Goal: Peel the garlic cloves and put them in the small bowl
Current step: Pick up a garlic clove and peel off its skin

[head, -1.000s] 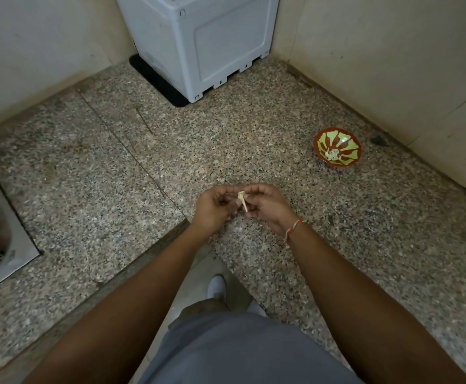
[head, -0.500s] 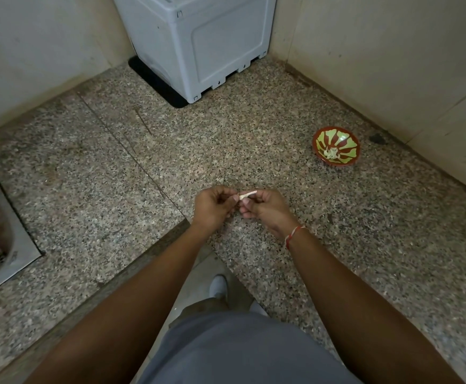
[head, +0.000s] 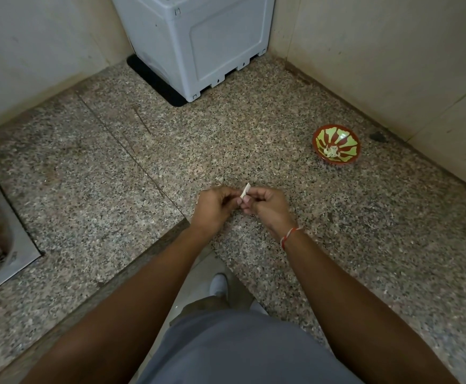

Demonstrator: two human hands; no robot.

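- Hands meet above the granite counter (head: 254, 134), fingertips nearly touching, both held over the speckled surface close to its front edge.
- The left hand (head: 215, 207) has its fingers curled inward, with thumb and forefinger closed on the lower end of the garlic clove (head: 245, 190).
- The right hand (head: 265, 205) is also curled, and its fingertips pinch the same clove from the opposite side.
- The garlic clove is a small pale sliver. It stands tilted between the two hands, with its upper end projecting above the fingertips. Whether any skin remains on it cannot be told at this size.
- The small bowl (head: 336, 144) sits on the counter beyond the right hand and further to the right, well apart from both hands. It is red with a pale green pattern inside.
- Pale garlic pieces (head: 331, 151) lie at the bottom of the bowl.
- A red and white thread bracelet (head: 288, 237) circles the right wrist.
- A grey plastic appliance (head: 198, 37) stands in the corner, far beyond the hands and slightly to the left.
- A steel sink (head: 2, 245) with a drain strainer lies well to the left of the left hand.
- A white shoe (head: 218, 284) is visible on the floor below, between the forearms.
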